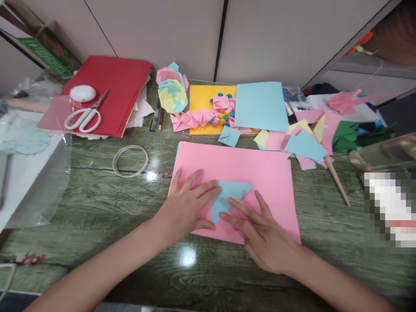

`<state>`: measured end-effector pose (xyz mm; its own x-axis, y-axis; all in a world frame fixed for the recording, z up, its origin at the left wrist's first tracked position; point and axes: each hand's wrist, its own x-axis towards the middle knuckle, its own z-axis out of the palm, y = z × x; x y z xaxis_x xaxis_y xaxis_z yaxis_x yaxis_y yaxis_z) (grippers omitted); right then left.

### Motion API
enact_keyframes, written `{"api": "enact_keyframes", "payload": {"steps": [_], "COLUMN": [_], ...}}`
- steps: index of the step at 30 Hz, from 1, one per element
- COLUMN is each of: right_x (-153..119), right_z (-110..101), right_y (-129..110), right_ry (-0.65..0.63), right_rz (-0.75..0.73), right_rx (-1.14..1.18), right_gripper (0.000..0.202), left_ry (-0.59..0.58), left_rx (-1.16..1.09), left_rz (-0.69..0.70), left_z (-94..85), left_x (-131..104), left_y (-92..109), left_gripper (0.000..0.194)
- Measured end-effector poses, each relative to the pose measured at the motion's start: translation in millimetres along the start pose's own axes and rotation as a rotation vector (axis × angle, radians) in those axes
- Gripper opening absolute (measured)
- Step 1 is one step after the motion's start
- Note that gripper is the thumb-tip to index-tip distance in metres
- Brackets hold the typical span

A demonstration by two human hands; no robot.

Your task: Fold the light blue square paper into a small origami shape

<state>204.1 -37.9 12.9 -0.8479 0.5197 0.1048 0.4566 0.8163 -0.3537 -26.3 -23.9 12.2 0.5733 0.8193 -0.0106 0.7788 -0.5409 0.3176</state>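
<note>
A small light blue paper (232,190), folded into a triangle, lies flat on a large pink paper sheet (269,169). My left hand (186,203) rests spread on the pink sheet, its fingertips touching the triangle's left edge. From the lower right, my right hand (260,234) reaches in with its fingers apart. Its index and middle fingertips touch the triangle's lower slanting side. Neither hand grips anything. A thin blue edge shows beneath the pink sheet at its upper left corner.
White-handled scissors (83,119) and a white case (83,93) lie on red paper (113,86). A tape roll (130,161) is left of the sheet. Behind are folded paper pieces (191,119) and a blue square sheet (261,106). A wooden stick (338,182) lies right.
</note>
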Motion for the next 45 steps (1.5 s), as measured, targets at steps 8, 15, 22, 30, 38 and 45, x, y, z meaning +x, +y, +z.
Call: {"api": "enact_keyframes", "payload": {"steps": [8, 15, 22, 30, 38, 45], "right_x": [-2, -4, -12, -8, -5, -13], "right_z": [-9, -12, -17, -14, -1, -16], "right_y": [5, 4, 22, 13, -7, 21], "right_ry": [0.103, 0.094, 0.136, 0.259, -0.035, 0.110], "right_rz": [0.166, 0.279, 0.378, 0.403, 0.159, 0.438], "right_rx": [0.020, -0.005, -0.156, -0.350, -0.034, -0.127], "right_gripper": [0.039, 0.034, 0.037, 0.027, 0.034, 0.044], "left_ry": [-0.018, -0.033, -0.063, -0.064, -0.045, -0.045], "left_rx": [-0.002, 0.036, 0.061, 0.043, 0.041, 0.046], "left_rz": [0.005, 0.052, 0.079, 0.095, 0.106, 0.098], "left_z": [0.8, 6.4, 6.6, 8.3, 9.6, 9.9], "left_x": [0, -1, -1, 1, 0, 0], "left_y": [0, -2, -2, -5, -6, -7], "left_gripper": [0.070, 0.065, 0.064, 0.064, 0.066, 0.065]}}
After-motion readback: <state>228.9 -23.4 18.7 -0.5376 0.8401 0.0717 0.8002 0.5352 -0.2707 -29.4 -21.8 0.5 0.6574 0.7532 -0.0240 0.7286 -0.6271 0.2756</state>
